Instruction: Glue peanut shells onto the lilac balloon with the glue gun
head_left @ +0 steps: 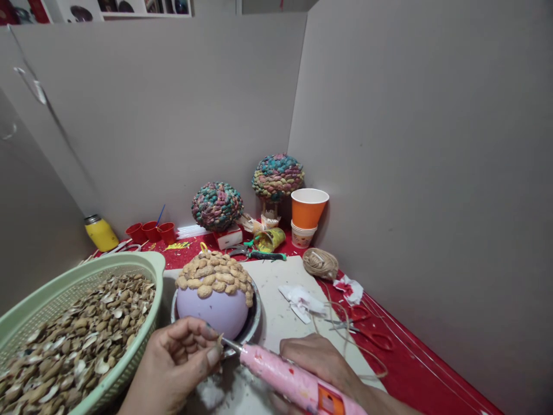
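My left hand [177, 363] is closed in a pinch on a small peanut shell piece [219, 340] held at the nozzle of a pink glue gun [294, 381]. My right hand [319, 360] grips the gun's body, which lies across the lower middle. Just behind the nozzle, a lilac balloon [213, 310] rests in a metal bowl [254, 314]. Its upper half is covered with glued peanut shells [213, 274].
A green basket [142, 262] full of shell halves sits at left. Scissors [367, 331], a twine ball [320, 263], crumpled tissue [302, 300], orange cups [308, 208], two painted shell balls [217, 205], red cups [151, 230] and a yellow bottle [101, 233] stand on the red table.
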Demonstrator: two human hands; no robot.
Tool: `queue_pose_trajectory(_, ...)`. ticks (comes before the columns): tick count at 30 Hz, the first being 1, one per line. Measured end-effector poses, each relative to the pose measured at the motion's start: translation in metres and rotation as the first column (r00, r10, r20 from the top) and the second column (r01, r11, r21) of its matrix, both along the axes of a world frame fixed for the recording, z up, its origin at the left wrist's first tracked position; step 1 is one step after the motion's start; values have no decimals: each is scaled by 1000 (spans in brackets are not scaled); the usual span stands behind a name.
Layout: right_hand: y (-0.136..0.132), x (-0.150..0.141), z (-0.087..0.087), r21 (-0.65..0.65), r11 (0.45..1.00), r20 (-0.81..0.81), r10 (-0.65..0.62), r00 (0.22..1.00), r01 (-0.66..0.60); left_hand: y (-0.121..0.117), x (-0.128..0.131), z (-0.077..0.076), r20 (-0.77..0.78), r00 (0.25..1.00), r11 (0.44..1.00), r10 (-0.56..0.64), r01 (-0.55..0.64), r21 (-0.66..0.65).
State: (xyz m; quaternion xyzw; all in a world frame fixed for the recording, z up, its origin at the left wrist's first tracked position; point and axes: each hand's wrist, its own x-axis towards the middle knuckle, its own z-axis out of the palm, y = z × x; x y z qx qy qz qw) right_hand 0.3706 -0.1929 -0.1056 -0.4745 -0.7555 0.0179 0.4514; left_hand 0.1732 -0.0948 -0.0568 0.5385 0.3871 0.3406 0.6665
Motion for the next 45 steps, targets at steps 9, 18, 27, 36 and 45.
queue_pose_trajectory(9,-2,-1,3,-67,997,-54,21,998,-25,-1,0,0,16,1000,1000,-17,18,-24)
queue_pose_trajectory(18,-2,-1,-1,-66,998,-52,20,998,-23,8,-5,-6,41,993,993,-106,108,-47)
queue_pose_trajectory(27,-2,1,-9,-98,995,11,-2,1000,3,5,-2,-5,53,995,993,-81,85,-81)
queue_pose_trajectory(36,-2,0,-8,-114,993,11,-3,1000,5,6,-4,-10,70,995,995,-70,74,-65)
queue_pose_trajectory(45,-1,-2,-3,-120,989,-125,75,989,-90,4,-7,-11,102,986,990,-129,134,-48)
